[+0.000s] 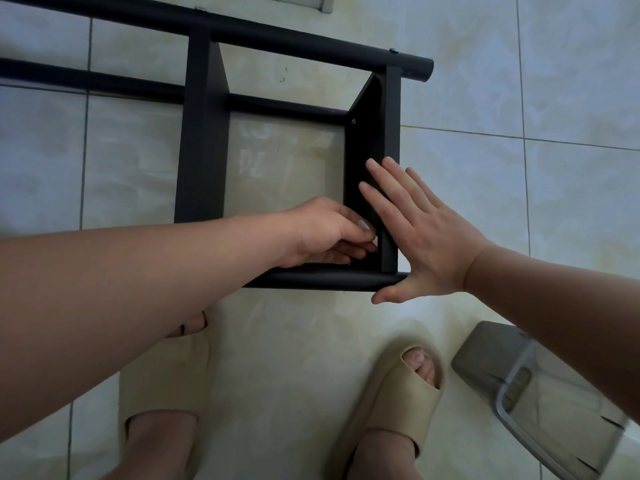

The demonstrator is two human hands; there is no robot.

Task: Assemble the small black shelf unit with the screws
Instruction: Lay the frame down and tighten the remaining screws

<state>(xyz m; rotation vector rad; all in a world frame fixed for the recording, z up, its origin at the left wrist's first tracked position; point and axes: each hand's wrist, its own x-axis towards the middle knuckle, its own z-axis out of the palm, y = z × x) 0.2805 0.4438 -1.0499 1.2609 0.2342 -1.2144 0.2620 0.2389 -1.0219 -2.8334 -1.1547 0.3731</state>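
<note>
two black panels already stand between the tubes of the shelf unit (pixel 202 133), lying on the tiled floor (pixel 131 161); screw heads (pixel 392 50) show along the far tube (pixel 311 43). the left hand (pixel 322 230) reaches into the near corner, its grip curled, on what i cannot tell. the right hand (pixel 433 233), grip spread flat, braces the end panel (pixel 363 143). i judge this near joint is yet to be screwed. no writing is legible.

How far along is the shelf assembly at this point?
Done: screw heads show where the far black round tube meets the black flat shelf panels. In hand: the right hand presses flat on the right panel; the left hand fingers the near tube corner, anything held hidden. Left: at least that joint.
</note>
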